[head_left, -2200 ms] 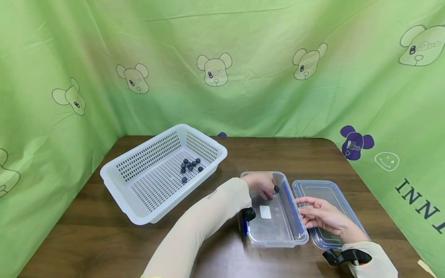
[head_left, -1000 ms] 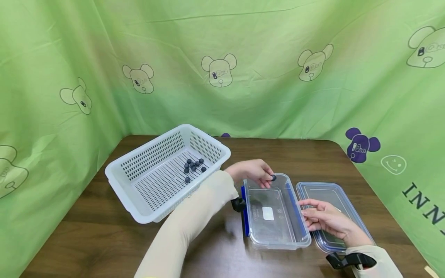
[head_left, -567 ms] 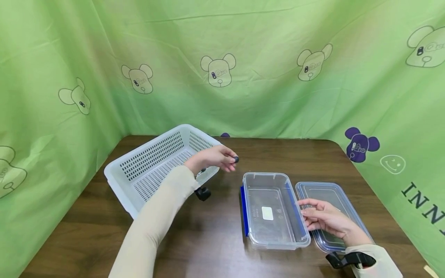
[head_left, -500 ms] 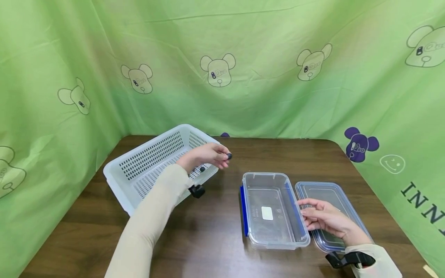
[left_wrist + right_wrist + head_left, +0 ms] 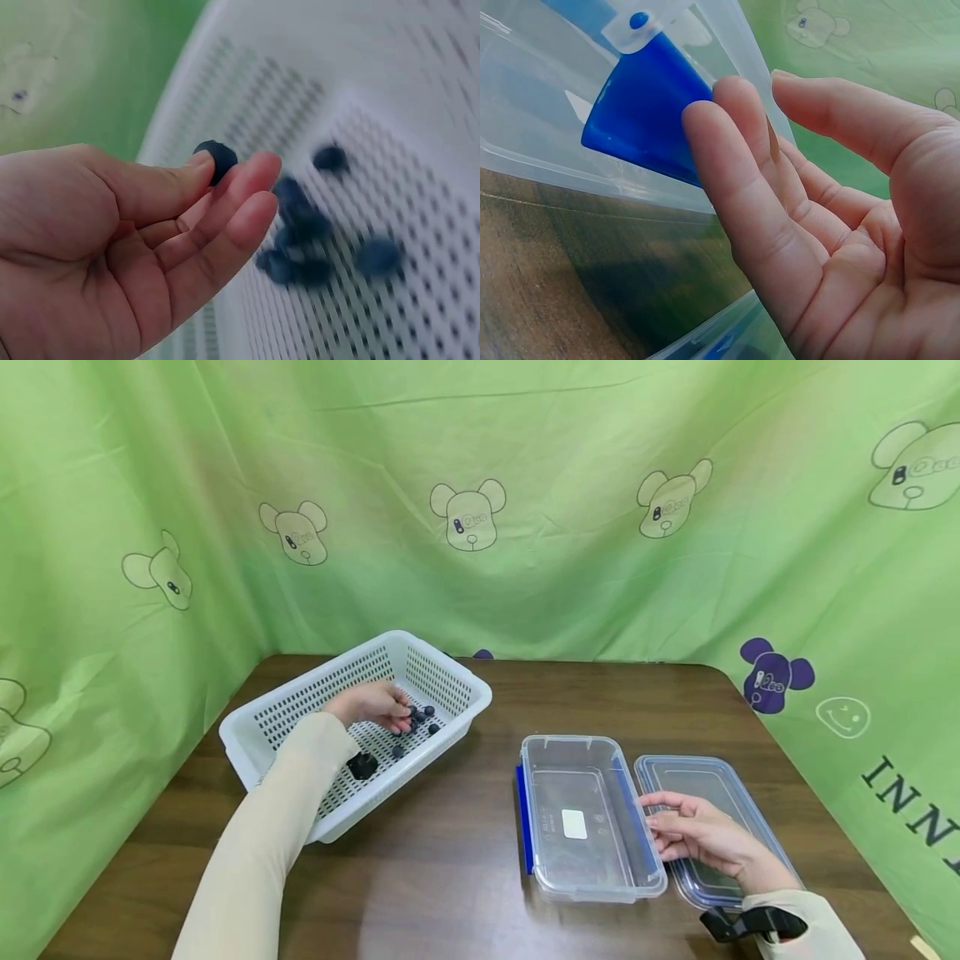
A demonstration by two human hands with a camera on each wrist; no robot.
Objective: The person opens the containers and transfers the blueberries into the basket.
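In the left wrist view my left hand [image 5: 142,225] pinches a blueberry [image 5: 223,160] between thumb and fingers. The head view has this hand reaching into the white perforated basket [image 5: 360,810], over a cluster of loose blueberries [image 5: 429,711] on its floor. My right hand [image 5: 697,833] is at the right side of a clear plastic box [image 5: 592,864], thumb apart from its relaxed fingers. Its fingertips overlap the box's blue latch [image 5: 649,109] in the right wrist view. The box stands uncovered, with a white label on its bottom.
A clear lid [image 5: 693,770] lies right of the box, partly beneath my right hand. Brown wooden table [image 5: 442,877] shows between basket and box. A green printed cloth [image 5: 555,593] hangs behind and at the sides.
From over the box my left hand has moved left and into the basket, carrying a blueberry. My right hand has stayed by the box's side. Box and basket have not moved.
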